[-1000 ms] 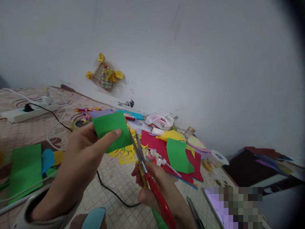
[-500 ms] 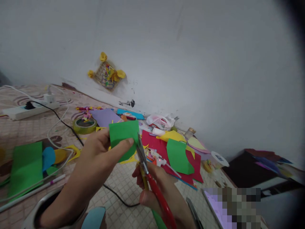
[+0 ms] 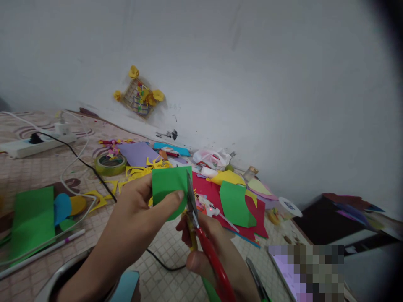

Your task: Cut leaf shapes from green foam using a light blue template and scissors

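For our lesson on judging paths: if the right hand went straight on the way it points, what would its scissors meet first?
Most likely the green paper piece in the left hand: the scissors in the right hand overlap its edge in view, though depth is unclear.

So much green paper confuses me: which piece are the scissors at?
The green piece pinched in the left hand, its edge at the scissors. The curved green piece lies on the red sheet, the long green sheet at far left.
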A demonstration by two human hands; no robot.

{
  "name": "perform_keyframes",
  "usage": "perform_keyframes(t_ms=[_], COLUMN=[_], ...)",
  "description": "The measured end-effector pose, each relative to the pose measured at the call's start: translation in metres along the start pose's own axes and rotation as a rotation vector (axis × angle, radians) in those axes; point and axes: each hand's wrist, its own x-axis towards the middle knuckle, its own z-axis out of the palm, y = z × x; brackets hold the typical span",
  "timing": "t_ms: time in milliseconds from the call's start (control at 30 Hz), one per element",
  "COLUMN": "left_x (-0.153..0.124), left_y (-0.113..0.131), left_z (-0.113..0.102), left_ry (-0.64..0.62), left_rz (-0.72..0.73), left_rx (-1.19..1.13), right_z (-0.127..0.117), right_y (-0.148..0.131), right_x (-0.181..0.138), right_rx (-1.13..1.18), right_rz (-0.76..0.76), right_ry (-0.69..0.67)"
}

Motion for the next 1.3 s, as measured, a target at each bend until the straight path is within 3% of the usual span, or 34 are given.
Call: perform_keyframes(t_ms=[1300], left_x=[-0.0009], left_y=[0.0062], left_z=[0.0022], left_ry=[-0.018], left_rz=[-0.052], left_rx=[-0.04], right_z=[-0.0019], right_y=[0.0001], right_x=[-0.0085], right_rx=[-0.007], right_rz=[0.093], right_ry=[0.013])
